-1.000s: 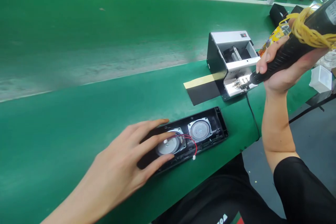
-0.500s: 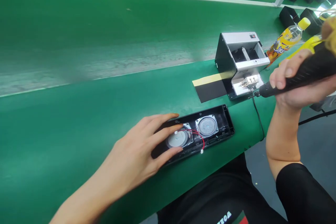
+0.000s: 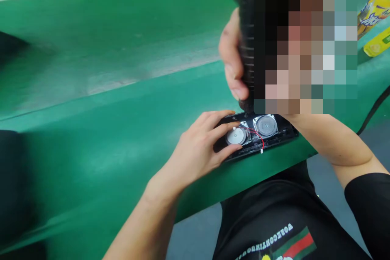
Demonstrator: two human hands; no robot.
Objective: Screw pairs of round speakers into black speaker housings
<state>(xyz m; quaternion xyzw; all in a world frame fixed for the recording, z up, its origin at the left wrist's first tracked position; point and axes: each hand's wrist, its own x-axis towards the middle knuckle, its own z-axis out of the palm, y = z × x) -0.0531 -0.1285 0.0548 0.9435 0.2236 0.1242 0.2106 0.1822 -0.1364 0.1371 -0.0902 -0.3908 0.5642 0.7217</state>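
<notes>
A long black speaker housing (image 3: 282,134) lies on the green bench with its inside facing up. Two round speaker drivers (image 3: 266,126) sit in it, and a red wire (image 3: 262,142) with white plugs trails across. My left hand (image 3: 201,142) grips the housing's left end, fingers over the far edge and thumb by the near one. Wrapped in my right hand (image 3: 233,57) is a black electric screwdriver (image 3: 246,48), upright over the housing's far edge. Its tip meets the area near a screw hole; exact contact is unclear. Pixelation covers part of the right hand and tool.
A yellow-labelled bottle (image 3: 376,10) and a yellow packet (image 3: 378,42) are at the right. Blurred dark objects (image 3: 15,178) stand along the left. A black cable (image 3: 376,107) runs on the right side. The bench's near edge borders my lap.
My right hand has brought the screwdriver left from the screw feeder to above the housing, turning it upright. The left hand keeps its hold on the housing. The view has shifted left.
</notes>
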